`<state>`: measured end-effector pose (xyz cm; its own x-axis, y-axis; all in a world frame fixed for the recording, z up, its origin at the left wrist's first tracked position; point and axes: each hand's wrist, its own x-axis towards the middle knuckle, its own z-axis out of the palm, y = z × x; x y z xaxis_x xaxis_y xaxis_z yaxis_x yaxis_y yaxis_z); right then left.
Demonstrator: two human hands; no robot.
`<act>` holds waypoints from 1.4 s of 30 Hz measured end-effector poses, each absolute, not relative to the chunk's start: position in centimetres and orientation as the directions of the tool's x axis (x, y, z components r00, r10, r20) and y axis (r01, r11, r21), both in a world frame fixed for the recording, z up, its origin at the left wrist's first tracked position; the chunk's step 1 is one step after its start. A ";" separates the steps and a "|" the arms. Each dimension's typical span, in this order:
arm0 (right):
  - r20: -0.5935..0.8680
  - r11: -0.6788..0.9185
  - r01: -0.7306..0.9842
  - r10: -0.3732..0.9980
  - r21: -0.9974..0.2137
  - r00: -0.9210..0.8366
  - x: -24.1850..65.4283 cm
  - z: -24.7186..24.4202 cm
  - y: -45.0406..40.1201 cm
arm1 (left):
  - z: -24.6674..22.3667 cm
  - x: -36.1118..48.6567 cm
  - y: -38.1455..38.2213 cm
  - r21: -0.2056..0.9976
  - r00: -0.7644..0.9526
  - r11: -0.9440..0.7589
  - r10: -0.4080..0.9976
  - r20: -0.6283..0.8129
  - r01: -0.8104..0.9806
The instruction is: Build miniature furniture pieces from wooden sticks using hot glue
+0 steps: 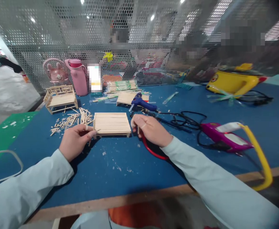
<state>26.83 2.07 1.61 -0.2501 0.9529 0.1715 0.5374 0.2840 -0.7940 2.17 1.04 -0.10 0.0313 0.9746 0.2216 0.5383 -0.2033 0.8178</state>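
A miniature wooden bench seat (112, 122), made of pale sticks on short legs, stands on the blue table in front of me. My left hand (76, 140) is closed on its front left corner, thumb and index finger pressed together there. Just off its right end, my right hand (151, 128) is closed in a pinch, with a short wooden stick (138, 129) showing between the fingers. A curved red thing (155, 155), partly hidden, lies under my right wrist. Beyond that hand, a blue glue gun (143, 103) rests beside a second wooden platform (124, 98).
Loose stick pieces (69, 122) lie left of the bench seat, near a finished miniature bench (61, 98). A pink bottle (79, 78) stands behind. Black cables (187, 117), a purple device (225, 136) and a yellow pot (232, 81) occupy the right. Perforated metal mesh (144, 38) closes the back.
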 end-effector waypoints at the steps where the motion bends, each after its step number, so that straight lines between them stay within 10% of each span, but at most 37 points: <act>1: 0.252 0.337 0.563 0.941 -0.755 -0.225 27.0 1.8 2.0 | -0.1 2.2 1.0 0.834 0.020 -0.187 0.978 0.207 0.520; 5: 0.422 0.460 0.591 0.881 -0.663 -0.214 27.3 1.8 1.5 | -0.3 2.5 0.9 0.887 -0.013 -0.135 0.988 0.157 0.442; 18: 0.090 0.341 0.432 0.858 -0.835 -0.505 28.3 1.8 1.2 | -0.4 2.8 1.0 0.934 -0.007 -0.085 0.996 0.093 0.347; 26: 0.317 0.607 0.616 0.792 -0.502 -0.522 28.7 1.9 1.8 | -0.6 2.7 0.9 0.924 -0.013 -0.091 0.995 0.103 0.372; 42: 0.386 0.665 0.636 0.746 -0.391 -0.543 28.2 1.5 2.3 | -0.8 3.0 1.0 0.919 -0.047 -0.113 0.989 0.141 0.378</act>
<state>28.24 2.33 1.51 -0.5426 0.7461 0.3858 0.6361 0.6650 -0.3914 3.04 1.03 -0.81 -0.0470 0.9889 0.1407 0.3780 -0.1128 0.9189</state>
